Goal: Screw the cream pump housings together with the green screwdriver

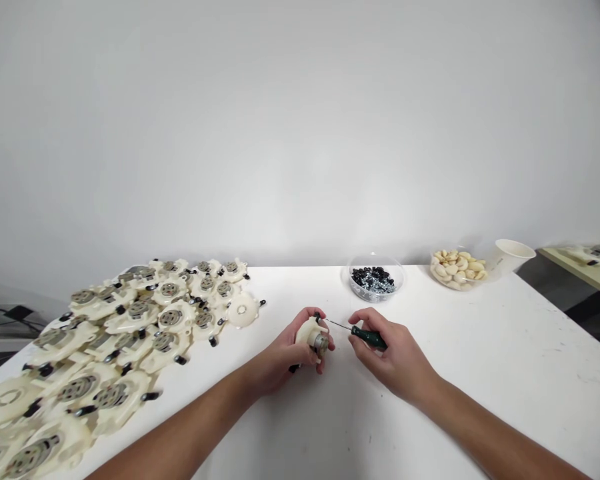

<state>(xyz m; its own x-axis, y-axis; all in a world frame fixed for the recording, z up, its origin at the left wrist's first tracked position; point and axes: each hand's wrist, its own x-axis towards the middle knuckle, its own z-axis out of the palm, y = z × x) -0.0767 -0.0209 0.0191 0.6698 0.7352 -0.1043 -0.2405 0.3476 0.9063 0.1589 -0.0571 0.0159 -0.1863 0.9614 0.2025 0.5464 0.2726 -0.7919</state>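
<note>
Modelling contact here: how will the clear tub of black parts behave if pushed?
The tub looks wide and shallow, so probably slides rather than tips. Its thin clear wall may flex. The loose black parts inside would likely shift.

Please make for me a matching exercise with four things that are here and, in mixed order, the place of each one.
1. screwdriver
2. paper cup
3. small black parts
4. heap of motor housings

A. left side of the table
B. in a clear plastic bowl
C. in the right hand
D. near the table's far right corner

Pairs: 1-C, 2-D, 3-B, 4-A
</note>
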